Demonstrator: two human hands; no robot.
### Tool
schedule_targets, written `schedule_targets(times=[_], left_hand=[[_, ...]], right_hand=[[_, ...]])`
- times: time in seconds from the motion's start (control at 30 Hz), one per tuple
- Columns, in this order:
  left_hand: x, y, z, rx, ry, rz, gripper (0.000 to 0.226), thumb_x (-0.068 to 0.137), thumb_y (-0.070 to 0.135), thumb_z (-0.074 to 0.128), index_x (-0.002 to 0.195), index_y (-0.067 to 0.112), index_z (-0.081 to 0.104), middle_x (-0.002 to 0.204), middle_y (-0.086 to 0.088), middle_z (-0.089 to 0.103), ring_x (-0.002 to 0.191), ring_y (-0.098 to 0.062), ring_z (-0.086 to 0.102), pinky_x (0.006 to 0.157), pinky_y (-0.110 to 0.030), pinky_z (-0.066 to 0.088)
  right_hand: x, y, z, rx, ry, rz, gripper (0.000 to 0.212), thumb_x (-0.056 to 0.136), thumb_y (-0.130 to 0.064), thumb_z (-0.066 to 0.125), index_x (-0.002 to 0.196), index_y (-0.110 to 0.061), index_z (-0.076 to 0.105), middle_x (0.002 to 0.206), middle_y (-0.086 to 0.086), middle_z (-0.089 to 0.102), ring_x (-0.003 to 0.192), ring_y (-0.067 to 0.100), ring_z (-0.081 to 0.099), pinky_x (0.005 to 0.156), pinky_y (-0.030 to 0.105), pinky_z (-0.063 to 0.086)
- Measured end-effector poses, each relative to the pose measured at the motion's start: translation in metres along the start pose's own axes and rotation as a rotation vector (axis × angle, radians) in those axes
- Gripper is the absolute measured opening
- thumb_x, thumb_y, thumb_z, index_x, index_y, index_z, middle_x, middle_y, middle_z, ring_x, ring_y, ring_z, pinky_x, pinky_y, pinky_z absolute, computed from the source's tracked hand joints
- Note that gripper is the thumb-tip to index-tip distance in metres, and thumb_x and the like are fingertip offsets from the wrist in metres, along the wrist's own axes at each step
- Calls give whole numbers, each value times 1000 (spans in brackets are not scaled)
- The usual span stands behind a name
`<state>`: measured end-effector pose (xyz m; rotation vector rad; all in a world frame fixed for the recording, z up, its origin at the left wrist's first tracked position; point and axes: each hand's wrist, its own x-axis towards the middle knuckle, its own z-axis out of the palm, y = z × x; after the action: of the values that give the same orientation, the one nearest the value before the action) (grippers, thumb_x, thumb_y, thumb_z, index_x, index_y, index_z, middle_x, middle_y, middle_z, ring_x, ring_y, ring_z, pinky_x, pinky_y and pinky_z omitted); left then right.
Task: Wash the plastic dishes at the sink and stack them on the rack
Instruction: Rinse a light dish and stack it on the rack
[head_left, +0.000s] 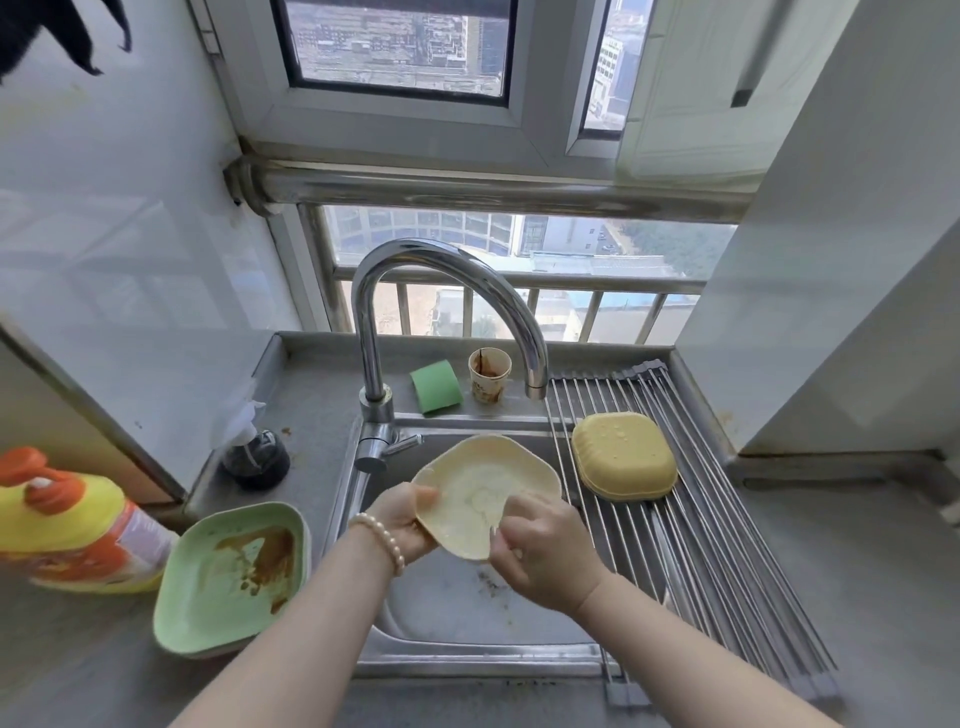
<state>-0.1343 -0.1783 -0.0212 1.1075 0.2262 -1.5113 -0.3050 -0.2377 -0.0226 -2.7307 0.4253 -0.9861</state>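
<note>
Right hand (540, 551) hides the near rim of the cream plate (485, 501).

A pale yellow scalloped plate (485, 501), filmed with white suds, tilts over the sink (467, 613) at frame centre. Right of it, a yellow square dish (623, 456) lies upside down, wet, on the wire rack (727, 545). At lower left sits a green dish (234, 577) smeared brown.

daylit window (400, 47) above glossy white walls (104, 234), grey counter (857, 597).
</note>
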Motion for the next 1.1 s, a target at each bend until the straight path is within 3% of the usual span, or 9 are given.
schedule_targets(times=[0.1,0.13,0.2,0.47,0.63,0.77,0.83,0.93,1.1], left_hand=[[6,-4,-5,45,6,99,34,100,6,38,132,-1,50,116,-25,62,96,-37,62,68,-50,56],[5,-10,-5,67,-21,110,33,101,8,37,131,2,51,112,-23,64,94,-37,63,72,-51,55],[0,-22,-2,100,-99,89,34,103,12,35,132,6,49,113,-22,65,96,-38,63,78,-58,51],[-3,-22,2,-14,-284,-29,73,89,63,40,130,4,53,130,-20,58,123,-34,53,101,-50,41],[1,-12,-11,78,-124,38,55,98,45,39,130,2,52,122,-23,63,112,-38,59,86,-48,49],[-1,-11,-19,364,70,121,39,103,29,37,124,1,54,109,-21,67,93,-37,66,69,-48,55],[-3,-7,-23,487,140,133,31,103,19,40,123,0,53,106,-20,66,90,-37,66,62,-47,58],[-8,-5,-25,544,115,67,20,100,7,44,114,-3,54,103,-24,65,81,-38,68,58,-44,60],[-7,-13,-19,685,47,81,16,97,7,51,106,2,63,72,-10,69,55,-20,67,47,-29,55]], right_hand=[[-3,4,-1,-248,-438,166,49,90,-32,31,100,-3,69,110,17,63,101,31,63,93,38,51],[1,5,-2,-317,-578,242,62,94,-37,21,129,2,52,139,23,46,128,35,46,113,42,30],[14,7,-2,-348,-789,419,76,97,-53,14,151,0,9,159,17,1,147,28,6,119,40,-1],[46,-21,10,122,-972,296,67,102,-45,21,152,-15,-13,158,4,-19,141,7,-21,116,32,-15],[30,-26,-7,394,-1035,274,60,102,-44,34,153,-18,17,159,-1,16,145,11,12,114,20,4],[20,2,-11,-20,-1105,71,59,99,-56,17,126,-18,52,139,1,50,124,28,42,111,45,26],[21,10,-10,-186,-1123,-103,91,86,-65,-6,130,-11,51,145,4,43,133,28,35,118,44,12],[31,21,-6,-307,-1097,17,118,63,-74,-16,150,-4,22,158,11,17,147,24,7,120,39,-1],[45,3,25,-23,-1127,243,89,87,-70,5,153,-11,5,161,7,-4,148,18,-5,119,42,-4]])
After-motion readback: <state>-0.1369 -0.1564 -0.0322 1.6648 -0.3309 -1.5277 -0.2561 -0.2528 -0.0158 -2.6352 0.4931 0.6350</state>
